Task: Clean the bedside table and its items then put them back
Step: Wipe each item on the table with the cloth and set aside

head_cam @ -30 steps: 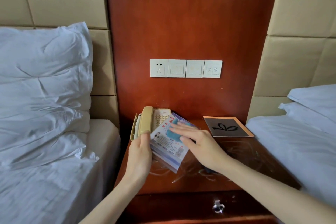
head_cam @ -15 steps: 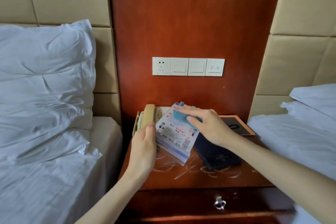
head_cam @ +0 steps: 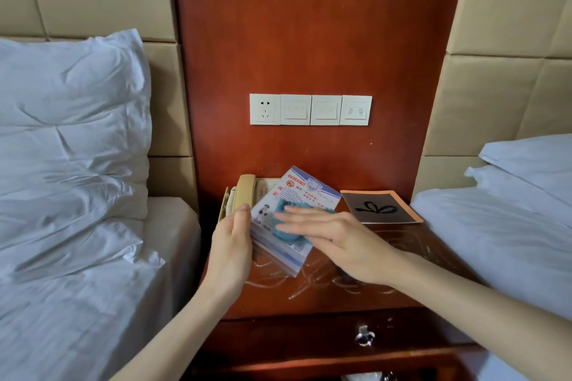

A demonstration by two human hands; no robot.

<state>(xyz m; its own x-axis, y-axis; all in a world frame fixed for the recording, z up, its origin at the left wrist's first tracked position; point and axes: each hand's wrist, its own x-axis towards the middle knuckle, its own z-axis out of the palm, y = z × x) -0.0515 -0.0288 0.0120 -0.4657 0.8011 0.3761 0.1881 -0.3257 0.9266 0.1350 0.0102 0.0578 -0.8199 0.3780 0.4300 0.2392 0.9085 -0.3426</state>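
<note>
Presently, item by item:

- Right hand: released, fingers straight and spread, palm down on a teal cloth. A flat palm likely serves to spread the wiping pressure evenly.
- Cloth: bunched under the right fingertips, lying on the printed face of the leaflet card.
- Left hand: released too, fingers straight, set edge-on against the card's left side. It is judged a brace, so the card does not slide away under the wipe.
- Leaflet card: between the two hands, tilted, its far corner raised toward the wall and its near corner low over the tabletop. This is the item now being cleaned.
- Telephone: cream, just beyond the left hand's fingertips, partly hidden behind the card. Probably awaiting its turn.
- Dark card: bow motif, orange border, flat beyond the right hand and apart from the wiping.
- Tabletop: red-brown wood under both wrists, marked with pale curling streaks that may be damp from the cloth.
- Drawer pull: metal, nearer the person than the right wrist.
- Switch panel: on the wall, well above both hands.
- Pillow: white, far outside the left hand, on its own bed.
</note>
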